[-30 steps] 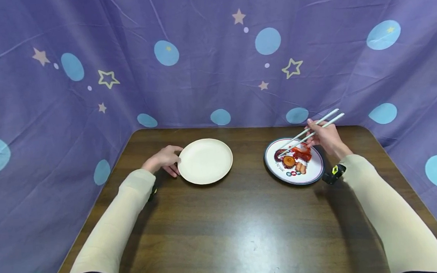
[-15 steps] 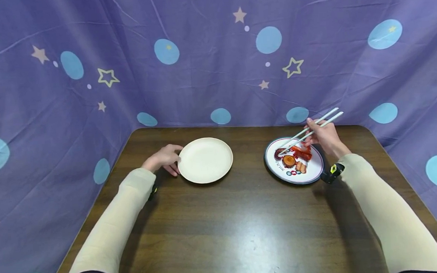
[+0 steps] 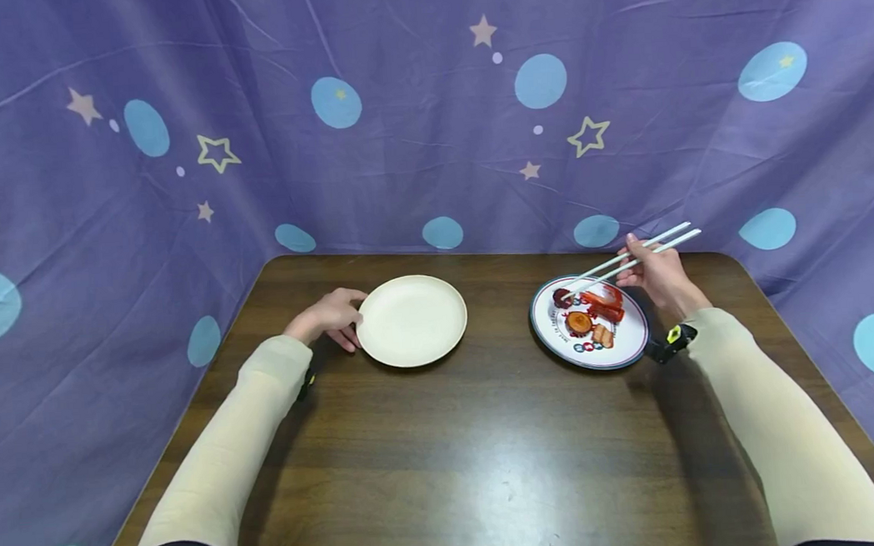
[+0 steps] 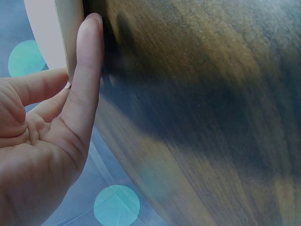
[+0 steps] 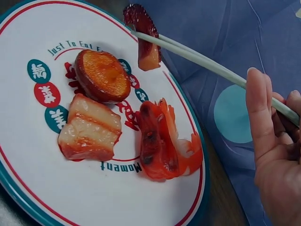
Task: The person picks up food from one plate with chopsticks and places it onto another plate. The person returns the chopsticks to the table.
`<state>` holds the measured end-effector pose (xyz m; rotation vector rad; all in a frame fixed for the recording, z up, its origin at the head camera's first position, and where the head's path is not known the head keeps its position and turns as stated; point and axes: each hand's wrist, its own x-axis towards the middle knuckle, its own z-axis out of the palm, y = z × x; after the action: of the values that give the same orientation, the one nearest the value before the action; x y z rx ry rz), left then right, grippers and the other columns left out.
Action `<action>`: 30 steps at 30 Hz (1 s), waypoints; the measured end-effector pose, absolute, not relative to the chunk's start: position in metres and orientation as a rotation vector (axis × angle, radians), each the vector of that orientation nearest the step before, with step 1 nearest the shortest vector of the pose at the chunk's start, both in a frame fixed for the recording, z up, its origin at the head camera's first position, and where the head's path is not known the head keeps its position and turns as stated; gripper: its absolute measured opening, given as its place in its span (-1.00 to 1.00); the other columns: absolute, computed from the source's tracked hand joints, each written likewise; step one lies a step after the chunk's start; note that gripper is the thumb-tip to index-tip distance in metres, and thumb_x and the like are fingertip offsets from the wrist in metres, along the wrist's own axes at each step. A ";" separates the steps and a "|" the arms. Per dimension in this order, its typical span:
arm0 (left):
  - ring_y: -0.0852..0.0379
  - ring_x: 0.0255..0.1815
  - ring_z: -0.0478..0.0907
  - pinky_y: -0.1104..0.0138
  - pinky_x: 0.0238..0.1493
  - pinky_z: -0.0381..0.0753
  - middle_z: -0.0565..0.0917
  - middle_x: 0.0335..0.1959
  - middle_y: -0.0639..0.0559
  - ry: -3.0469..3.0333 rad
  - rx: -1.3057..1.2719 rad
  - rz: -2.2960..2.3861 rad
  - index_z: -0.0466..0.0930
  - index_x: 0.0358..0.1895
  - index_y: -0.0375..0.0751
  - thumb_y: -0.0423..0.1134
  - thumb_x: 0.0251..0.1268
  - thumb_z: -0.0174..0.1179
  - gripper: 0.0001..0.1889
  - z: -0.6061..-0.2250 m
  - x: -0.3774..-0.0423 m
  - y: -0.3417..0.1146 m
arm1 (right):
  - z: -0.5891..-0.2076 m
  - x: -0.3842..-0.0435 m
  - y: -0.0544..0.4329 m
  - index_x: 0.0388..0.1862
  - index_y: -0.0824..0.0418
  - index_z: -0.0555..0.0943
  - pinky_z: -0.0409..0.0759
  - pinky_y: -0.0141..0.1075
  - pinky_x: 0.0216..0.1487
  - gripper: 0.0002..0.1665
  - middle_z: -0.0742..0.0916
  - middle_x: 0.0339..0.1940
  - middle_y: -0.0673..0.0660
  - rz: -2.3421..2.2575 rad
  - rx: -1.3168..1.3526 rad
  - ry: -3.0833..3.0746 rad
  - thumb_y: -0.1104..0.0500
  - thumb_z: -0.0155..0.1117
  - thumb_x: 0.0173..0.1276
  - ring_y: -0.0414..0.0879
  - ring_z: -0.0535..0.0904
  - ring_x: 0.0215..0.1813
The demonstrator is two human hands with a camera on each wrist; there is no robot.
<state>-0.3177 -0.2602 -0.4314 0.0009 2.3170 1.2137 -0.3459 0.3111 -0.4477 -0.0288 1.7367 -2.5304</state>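
My left hand pinches the left rim of a plain cream plate; in the left wrist view its fingers lie along both faces of the plate's edge. My right hand holds a pair of pale green chopsticks. Their tips grip a curved, dark red glazed piece of food, raised over the edge of a white plate with a teal rim. On that plate lie a round brown-orange glazed piece, a pale seared chunk and a bright red-orange piece.
Both plates stand on a brown wooden table, apart from each other. A purple curtain with stars and blue spots hangs behind and beside the table. Dark wrist cameras are worn at both sleeves; the right one sits beside the patterned plate.
My right hand and the chopsticks have shifted slightly right. The dark red piece has turned and moved slightly toward the plate's far side. My left hand stays at the cream plate.
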 end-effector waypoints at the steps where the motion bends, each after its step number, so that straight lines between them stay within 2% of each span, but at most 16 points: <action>1: -0.11 -0.49 0.74 0.06 -0.36 0.90 0.65 -0.17 -0.50 2.319 0.001 1.211 0.11 0.64 -0.41 -0.56 0.47 -0.08 -0.33 -0.431 -0.318 -0.260 | -0.447 -0.346 0.312 -0.34 0.36 0.69 0.80 -0.32 -0.56 -0.54 0.70 -0.56 0.15 -2.533 -0.035 1.722 0.13 0.05 0.73 -0.10 0.71 -0.62; 11: -0.11 -0.48 0.75 0.07 -0.37 0.90 0.66 -0.17 -0.52 2.326 0.016 1.202 0.13 0.63 -0.41 -0.56 0.47 -0.08 -0.34 -0.429 -0.317 -0.261 | -0.437 -0.349 0.309 -0.31 0.38 0.68 0.82 -0.30 -0.52 -0.55 0.71 -0.52 0.16 -2.505 -0.010 1.682 0.09 0.11 0.71 -0.08 0.71 -0.60; 16: -0.11 -0.49 0.75 0.08 -0.37 0.90 0.65 -0.15 -0.55 2.313 0.020 1.211 0.13 0.62 -0.42 -0.56 0.47 -0.09 -0.35 -0.430 -0.317 -0.261 | -0.431 -0.350 0.301 -0.32 0.37 0.68 0.82 -0.29 -0.52 -0.54 0.70 -0.53 0.16 -2.482 -0.034 1.679 0.09 0.07 0.73 -0.07 0.71 -0.60; 24: -0.12 -0.49 0.76 0.06 -0.36 0.90 0.68 -0.25 -0.48 2.311 0.026 1.215 0.14 0.62 -0.43 -0.57 0.46 -0.09 -0.35 -0.432 -0.316 -0.263 | -0.423 -0.352 0.281 -0.29 0.37 0.65 0.82 -0.30 -0.51 -0.56 0.68 -0.52 0.16 -2.469 -0.087 1.663 0.10 0.08 0.72 -0.09 0.70 -0.60; 30: -0.11 -0.51 0.75 0.08 -0.39 0.90 0.67 -0.24 -0.50 2.299 0.023 1.234 0.13 0.62 -0.42 -0.57 0.46 -0.09 -0.34 -0.433 -0.316 -0.264 | -0.419 -0.353 0.271 -0.28 0.38 0.66 0.82 -0.30 -0.52 -0.57 0.68 -0.53 0.15 -2.463 -0.079 1.657 0.09 0.11 0.71 -0.09 0.69 -0.60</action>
<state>-0.3160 -0.2637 -0.4331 0.0228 2.2990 1.2340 -0.3526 0.2710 -0.4186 -0.0790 1.6574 -2.4627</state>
